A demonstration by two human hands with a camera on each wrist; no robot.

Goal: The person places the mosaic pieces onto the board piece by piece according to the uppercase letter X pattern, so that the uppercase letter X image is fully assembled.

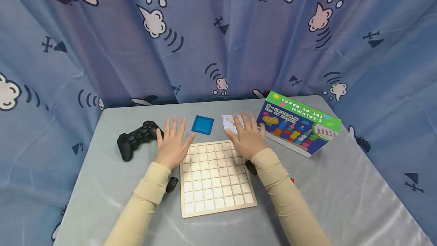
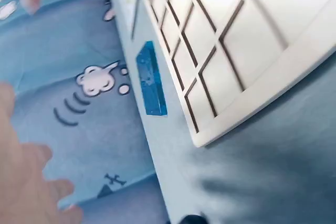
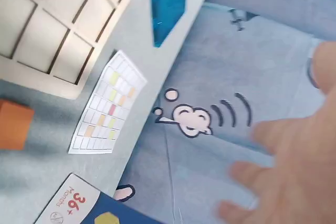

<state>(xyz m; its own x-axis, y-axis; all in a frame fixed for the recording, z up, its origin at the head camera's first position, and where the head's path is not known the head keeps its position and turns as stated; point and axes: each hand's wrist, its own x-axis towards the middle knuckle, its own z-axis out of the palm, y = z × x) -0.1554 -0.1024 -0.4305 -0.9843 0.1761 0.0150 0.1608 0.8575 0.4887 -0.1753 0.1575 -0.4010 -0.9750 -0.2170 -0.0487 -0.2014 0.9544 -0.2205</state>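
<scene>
My left hand (image 1: 172,148) is held with its fingers spread over the upper left corner of a wooden grid board (image 1: 212,183), holding nothing. Over the board's upper right corner, my right hand (image 1: 249,139) also has straight, spread fingers and nothing in them. Its fingers partly cover a small printed card (image 1: 228,124) in the head view. In the right wrist view this card (image 3: 107,111) shows a grid with green, orange and red squares. A flat blue square piece (image 1: 203,125) lies behind the board, between the hands.
A black game controller (image 1: 138,139) lies left of my left hand. A colourful bead-set box (image 1: 298,124) stands at the back right, close to my right hand. An orange block (image 3: 14,124) lies beside the board. A patterned blue curtain (image 1: 205,41) hangs behind the table.
</scene>
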